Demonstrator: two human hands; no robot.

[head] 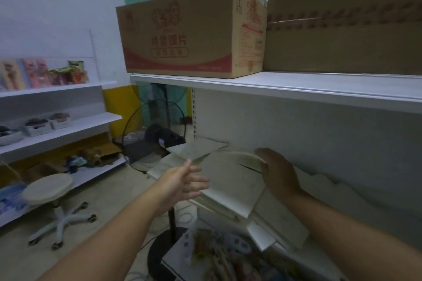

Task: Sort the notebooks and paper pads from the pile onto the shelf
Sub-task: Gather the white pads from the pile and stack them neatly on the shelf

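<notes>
So the pile [230, 198] is a loose heap of plain, pale cream notebooks and pads, lying flat and overlapping at all sorts of angles on the lower board of the white shelf [308, 130]. There's a big pad [228, 182] flat on top mid-pile, a smaller notebook [196, 149] poking out tilted past the shelf's left end, and another pad [280, 223] hanging over the shelf's front edge. One thin pad [245, 157] near the shelf's back wall is bowed upward where the right hand [280, 175] grips its edge.
</notes>
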